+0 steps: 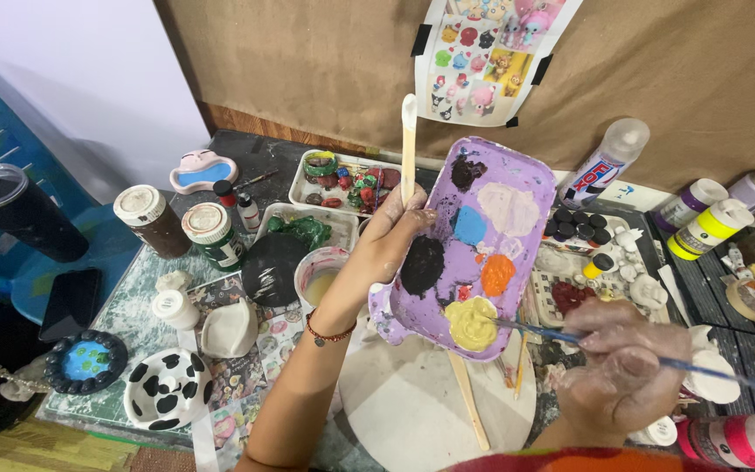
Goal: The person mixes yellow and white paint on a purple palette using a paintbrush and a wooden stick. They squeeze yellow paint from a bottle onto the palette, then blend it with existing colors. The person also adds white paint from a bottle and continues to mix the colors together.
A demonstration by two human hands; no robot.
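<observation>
Right hand (619, 367), nearest, pinches a thin light brush (570, 336) at mid-handle, its tip in yellow paint, while the left hand (395, 236) grips the stiff, probably slippery purple palette (517, 188) by its edge, together with a wooden stick (409, 144), above the bench (133, 315).

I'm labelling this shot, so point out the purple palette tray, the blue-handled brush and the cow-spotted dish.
purple palette tray (530, 188), head view, bare upper right corner
blue-handled brush (539, 330), head view, shaft near the yellow paint
cow-spotted dish (166, 389), head view, inside of the bowl

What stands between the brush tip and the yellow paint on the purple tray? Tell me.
Nothing visible does. The right hand holds the thin blue brush, and its tip already lies on the yellow paint at the near end of the purple tray.
</observation>
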